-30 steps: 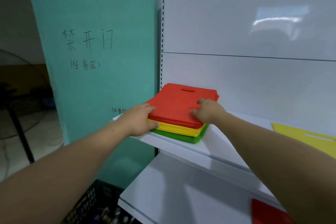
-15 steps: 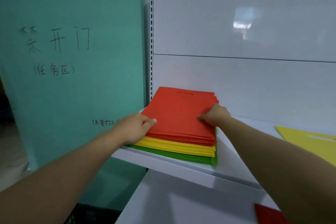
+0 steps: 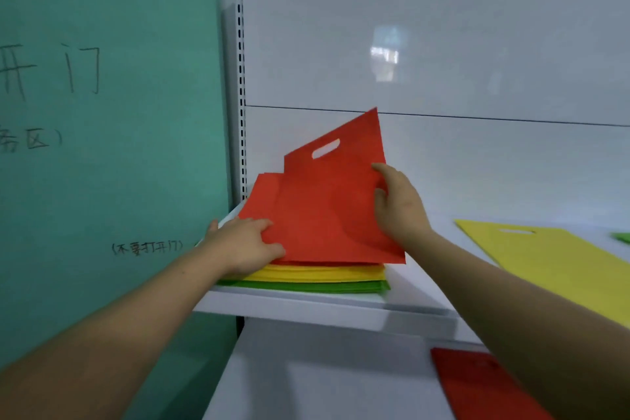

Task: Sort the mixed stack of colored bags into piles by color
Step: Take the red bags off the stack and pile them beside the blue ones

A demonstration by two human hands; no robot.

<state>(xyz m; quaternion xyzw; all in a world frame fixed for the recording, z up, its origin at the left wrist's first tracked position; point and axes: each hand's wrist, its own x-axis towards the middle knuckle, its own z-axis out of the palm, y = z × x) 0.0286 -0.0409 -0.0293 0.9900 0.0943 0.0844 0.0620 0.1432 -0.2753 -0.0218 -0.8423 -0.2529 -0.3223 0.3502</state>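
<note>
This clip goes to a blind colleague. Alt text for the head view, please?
The right hand holds a red bag by its right edge, tilted up off a stack of red, yellow and green bags on a white shelf, while the left hand rests on the stack's near left corner. A yellow bag lies further right.
</note>
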